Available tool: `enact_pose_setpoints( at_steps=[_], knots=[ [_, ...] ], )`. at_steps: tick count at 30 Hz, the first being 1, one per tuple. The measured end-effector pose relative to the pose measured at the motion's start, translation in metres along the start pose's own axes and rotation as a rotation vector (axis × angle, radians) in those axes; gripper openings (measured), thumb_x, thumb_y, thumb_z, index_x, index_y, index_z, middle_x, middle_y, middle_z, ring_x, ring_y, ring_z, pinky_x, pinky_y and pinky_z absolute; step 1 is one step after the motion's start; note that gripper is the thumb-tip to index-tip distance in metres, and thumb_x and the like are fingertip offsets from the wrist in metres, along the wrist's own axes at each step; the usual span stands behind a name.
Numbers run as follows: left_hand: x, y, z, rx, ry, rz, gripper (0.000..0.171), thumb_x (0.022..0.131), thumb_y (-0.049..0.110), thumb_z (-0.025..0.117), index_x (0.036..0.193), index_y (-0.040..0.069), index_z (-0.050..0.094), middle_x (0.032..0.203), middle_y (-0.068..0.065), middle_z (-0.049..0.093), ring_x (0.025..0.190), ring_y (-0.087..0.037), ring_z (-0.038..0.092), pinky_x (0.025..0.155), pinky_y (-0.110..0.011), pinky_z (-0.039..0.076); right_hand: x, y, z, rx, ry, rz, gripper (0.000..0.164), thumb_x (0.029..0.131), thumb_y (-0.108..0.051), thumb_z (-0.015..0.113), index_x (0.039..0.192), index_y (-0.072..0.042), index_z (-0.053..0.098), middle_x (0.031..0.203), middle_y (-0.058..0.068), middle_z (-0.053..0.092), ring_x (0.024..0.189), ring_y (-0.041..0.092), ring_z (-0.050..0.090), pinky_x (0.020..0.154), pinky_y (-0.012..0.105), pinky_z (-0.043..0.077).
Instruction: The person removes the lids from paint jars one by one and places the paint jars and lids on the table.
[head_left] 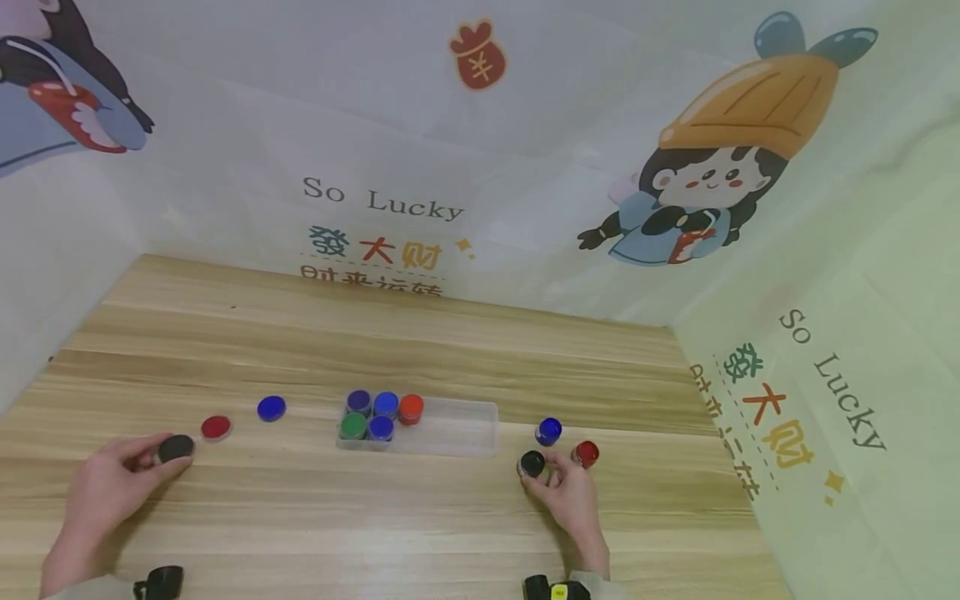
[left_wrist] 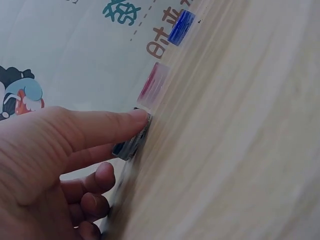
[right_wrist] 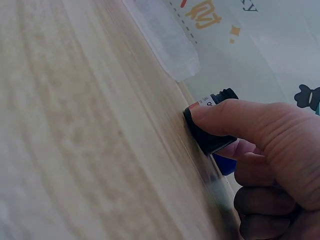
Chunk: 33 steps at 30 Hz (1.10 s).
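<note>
In my head view, the left hand (head_left: 107, 487) pinches a black cap (head_left: 176, 448) at lower left; the right hand (head_left: 573, 498) grips a black bottle (head_left: 532, 463), low, right of centre, a clear tray (head_left: 459, 427) between. My left wrist view puts the black cap left of centre, below a red cap (left_wrist: 153, 84); my right wrist view, the black bottle right of centre.
</note>
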<state>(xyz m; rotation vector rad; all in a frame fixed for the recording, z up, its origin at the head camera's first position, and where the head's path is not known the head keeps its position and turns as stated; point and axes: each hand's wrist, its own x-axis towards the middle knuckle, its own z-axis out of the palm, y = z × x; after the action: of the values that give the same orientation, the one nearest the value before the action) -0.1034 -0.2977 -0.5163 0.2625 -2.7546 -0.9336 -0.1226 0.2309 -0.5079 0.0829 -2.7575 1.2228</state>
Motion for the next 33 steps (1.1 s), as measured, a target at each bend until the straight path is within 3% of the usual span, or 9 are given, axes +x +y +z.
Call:
enact_pose_setpoints(
  at_steps=[6,11,15,18,21,27,33],
  knots=[
    [0.000,0.003,-0.002,0.025,-0.054,-0.007,0.056,0.079,0.028,0.075,0.116,-0.011,0.057,0.072,-0.003,0.053,0.059,-0.009,0.037,0.054,-0.026,0.030,-0.002,0.001,0.001,-0.027,0.012,0.007,0.038,0.073,-0.013,0.080,0.104,0.004,0.065,0.051,-0.007,0.042,0.043,-0.003,0.033,0.042,0.019,0.027],
    [0.004,0.004,-0.009,0.001,-0.205,-0.057,0.087,0.083,0.041,0.069,0.134,-0.018,0.030,0.077,-0.005,0.050,0.064,-0.013,0.039,0.062,-0.028,0.031,-0.002,0.000,-0.002,0.006,0.008,0.032,0.045,0.072,-0.015,0.081,0.109,0.004,0.063,0.051,-0.008,0.040,0.042,-0.001,0.033,0.040,0.019,0.026],
    [0.008,0.017,-0.011,-0.064,-0.209,-0.074,0.096,0.083,0.042,0.068,0.141,-0.015,0.017,0.083,-0.010,0.051,0.069,-0.015,0.044,0.061,-0.028,0.033,0.000,-0.007,-0.005,0.014,0.031,0.025,0.047,0.074,-0.020,0.080,0.112,0.001,0.063,0.051,-0.008,0.039,0.042,0.000,0.032,0.041,0.020,0.027],
    [0.011,0.037,-0.008,-0.123,-0.190,-0.026,0.093,0.083,0.038,0.070,0.143,-0.011,0.018,0.084,-0.010,0.049,0.068,-0.012,0.041,0.059,-0.026,0.032,0.002,-0.016,-0.005,0.005,0.068,-0.011,0.042,0.075,-0.019,0.079,0.111,0.000,0.065,0.051,-0.009,0.037,0.042,0.000,0.030,0.041,0.020,0.026],
    [0.017,0.058,-0.003,-0.198,-0.215,0.048,0.089,0.083,0.033,0.072,0.144,-0.008,0.022,0.081,-0.006,0.045,0.066,-0.008,0.038,0.059,-0.020,0.033,0.007,-0.024,-0.001,-0.004,0.103,-0.070,0.036,0.076,-0.014,0.078,0.107,0.000,0.066,0.051,-0.010,0.037,0.042,-0.001,0.030,0.041,0.019,0.026],
    [0.027,0.094,0.018,-0.259,-0.336,0.162,0.096,0.079,0.030,0.076,0.146,-0.005,0.016,0.084,-0.007,0.049,0.072,-0.012,0.042,0.065,-0.023,0.038,0.020,-0.041,0.013,0.041,0.045,-0.148,0.029,0.080,-0.012,0.074,0.105,0.001,0.066,0.051,-0.010,0.034,0.042,-0.003,0.027,0.041,0.019,0.027],
    [0.034,0.117,0.042,-0.316,-0.449,0.252,0.102,0.074,0.029,0.080,0.146,-0.006,0.015,0.079,-0.006,0.047,0.071,-0.014,0.041,0.064,-0.026,0.036,0.035,-0.066,0.034,0.010,-0.002,-0.224,0.028,0.082,-0.017,0.073,0.103,0.000,0.068,0.051,-0.012,0.033,0.042,-0.003,0.026,0.041,0.017,0.025]
  ],
)
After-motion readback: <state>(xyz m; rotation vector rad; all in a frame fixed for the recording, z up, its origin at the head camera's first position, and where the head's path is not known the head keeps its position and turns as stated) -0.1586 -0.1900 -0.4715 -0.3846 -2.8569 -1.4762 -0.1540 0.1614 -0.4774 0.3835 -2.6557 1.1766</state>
